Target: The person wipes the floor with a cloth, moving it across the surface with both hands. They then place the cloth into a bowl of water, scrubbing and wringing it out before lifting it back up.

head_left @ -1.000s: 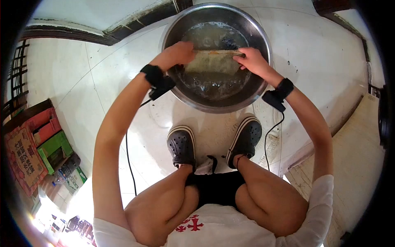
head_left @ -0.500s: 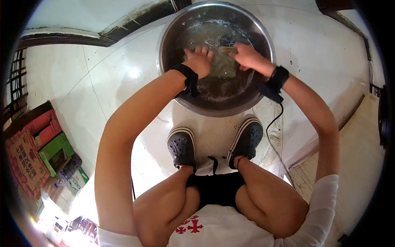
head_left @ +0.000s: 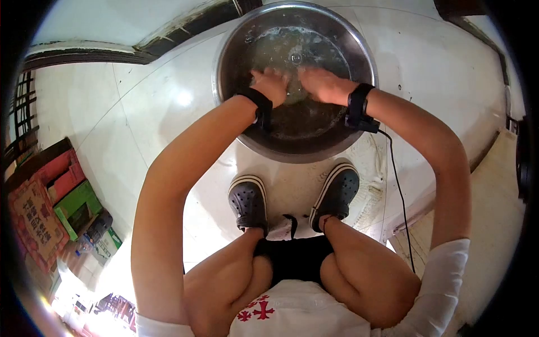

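Note:
A large steel basin (head_left: 368, 53) of murky water with foam stands on the floor in front of me. Both my hands are in it. My left hand (head_left: 271, 87) is partly under water, its fingers bent at the left edge of a soft-looking greenish piece (head_left: 295, 94), whose kind I cannot make out. My right hand (head_left: 327, 85) lies palm down on the other side, fingers stretched toward the left, their tips in the water over the piece. Black straps sit around both wrists, and a cable (head_left: 397, 185) runs from the right one.
My dark clogs (head_left: 249, 201) stand on pale floor tiles just below the basin. Cardboard boxes (head_left: 39, 216) and a green box (head_left: 81, 208) are at the left. A dark-edged wall base (head_left: 185, 33) runs behind the basin at upper left, and a pale panel (head_left: 494, 185) is at right.
My right hand has moved left, closer to my left hand, and its fingers are straighter. The greenish piece shows less and lies deeper. The cable has swung right.

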